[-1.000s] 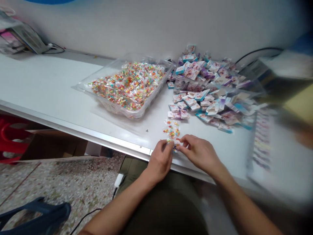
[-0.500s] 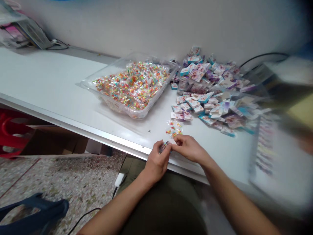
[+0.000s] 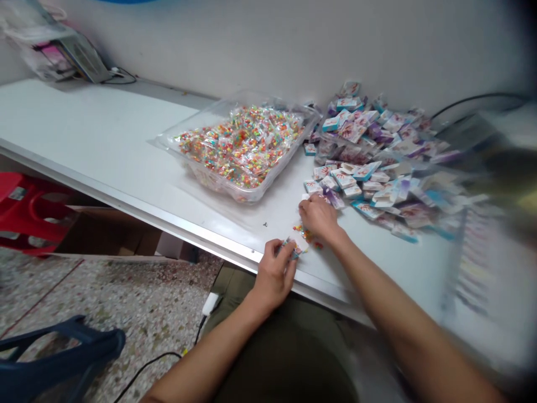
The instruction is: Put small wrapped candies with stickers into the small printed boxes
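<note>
My left hand (image 3: pixel 274 274) is at the table's front edge, its thumb and fingers closed on a small printed cardboard box (image 3: pixel 289 246). A pale flap seems to stand up from that box. Farther back, my right hand (image 3: pixel 319 217) has its fingers bent and pressed together at the near side of the small boxes (image 3: pixel 344 179). Its fingertips hide whatever they hold. Just below that hand lie small clear packets of coloured beads (image 3: pixel 308 235), partly covered by it. A clear plastic tray (image 3: pixel 247 193) full of similar packets stands to the left.
Many more white, blue and purple boxes (image 3: pixel 356 126) are heaped against the wall. A sheet with rows of print (image 3: pixel 474 268) lies at the right, blurred. Below the table are a carton (image 3: pixel 113 235), a red stool (image 3: pixel 25 212) and a dark blue stool (image 3: pixel 62 352).
My right hand has left the box in my left hand and moved up and away over the bead packets to the loose boxes. My left hand still holds its box. The view has shifted slightly.
</note>
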Motion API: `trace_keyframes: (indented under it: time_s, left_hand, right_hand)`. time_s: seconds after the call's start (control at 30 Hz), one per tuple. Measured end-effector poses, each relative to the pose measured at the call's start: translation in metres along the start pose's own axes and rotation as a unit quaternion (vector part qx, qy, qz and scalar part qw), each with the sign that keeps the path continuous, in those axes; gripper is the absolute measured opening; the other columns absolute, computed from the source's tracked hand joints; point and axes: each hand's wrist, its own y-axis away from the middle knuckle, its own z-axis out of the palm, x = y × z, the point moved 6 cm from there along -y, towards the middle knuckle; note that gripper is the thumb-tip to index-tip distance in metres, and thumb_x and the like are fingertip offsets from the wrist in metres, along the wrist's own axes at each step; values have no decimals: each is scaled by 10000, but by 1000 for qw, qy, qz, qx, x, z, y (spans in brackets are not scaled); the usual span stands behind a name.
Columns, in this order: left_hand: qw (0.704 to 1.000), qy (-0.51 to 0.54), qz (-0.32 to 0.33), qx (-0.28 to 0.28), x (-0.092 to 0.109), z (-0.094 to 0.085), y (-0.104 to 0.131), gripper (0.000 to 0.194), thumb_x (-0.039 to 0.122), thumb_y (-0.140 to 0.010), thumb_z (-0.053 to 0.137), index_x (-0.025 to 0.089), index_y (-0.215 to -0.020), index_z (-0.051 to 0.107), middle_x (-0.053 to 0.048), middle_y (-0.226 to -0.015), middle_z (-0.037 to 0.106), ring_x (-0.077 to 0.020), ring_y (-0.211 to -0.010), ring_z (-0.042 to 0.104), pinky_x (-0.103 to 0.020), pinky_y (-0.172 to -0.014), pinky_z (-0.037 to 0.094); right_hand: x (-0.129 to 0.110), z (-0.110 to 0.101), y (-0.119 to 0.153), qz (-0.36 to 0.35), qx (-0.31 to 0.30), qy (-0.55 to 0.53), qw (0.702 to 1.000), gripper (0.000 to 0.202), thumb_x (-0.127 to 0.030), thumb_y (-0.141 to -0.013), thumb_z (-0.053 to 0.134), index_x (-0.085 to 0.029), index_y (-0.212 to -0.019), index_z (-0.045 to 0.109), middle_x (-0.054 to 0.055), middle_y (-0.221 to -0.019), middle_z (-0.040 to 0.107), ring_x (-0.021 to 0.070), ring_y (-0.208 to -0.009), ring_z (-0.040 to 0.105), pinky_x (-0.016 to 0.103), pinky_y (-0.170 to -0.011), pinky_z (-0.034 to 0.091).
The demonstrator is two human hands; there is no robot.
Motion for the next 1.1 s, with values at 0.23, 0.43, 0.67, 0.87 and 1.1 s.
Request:
trace_keyframes:
  time_s: [0.23,0.43,0.67,0.87,1.1]
  left_hand:
    - [1000,-1,-2,8,-3,2,-2,370,145,-886,531,191,-1253,523,-107,-1101,489,-183,-973,566,-336,-840,532]
    - [1000,2,-7,-3,-2,4,-3,377,135,-881,525,163,-1257,524,-122,-1119,477,-180,-953,577,-332,-844,528]
    - [1000,7,-3,-21,4,11,-7,372,146,-889,508,167,-1260,517,-128,-1130,474,-185,-948,578,-344,-832,533]
    - [1000,10,-17,-24,5,13,-6,393,147,-883,513,191,-1273,507,-125,-1130,489,-187,-934,586,-356,-827,536]
    - [1000,15,-19,-18,5,11,-6,427,144,-883,503,196,-1306,481,-124,-1122,505,-188,-930,597,-359,-818,542]
  right_hand:
    - [4,-22,17,-30,34,-45,998,267,-186,-937,408,-123,-1045,644,177,-1052,657,270,-1047,583,381,-896,424]
    - [4,-43,73,-88,-52,-402,910,246,-375,-861,578,-169,-968,662,50,-867,688,173,-765,635,289,-686,493]
    - [-1,-53,104,-109,-29,-303,946,255,-280,-879,515,-193,-1035,697,62,-946,701,155,-752,630,278,-703,480]
    - [-9,-52,105,-89,13,-222,971,283,-246,-868,504,-183,-1124,606,53,-914,701,160,-737,637,269,-693,461]
    - [-13,-47,103,-101,-55,-225,967,266,-249,-872,503,-205,-1112,610,37,-882,724,174,-738,661,272,-687,460]
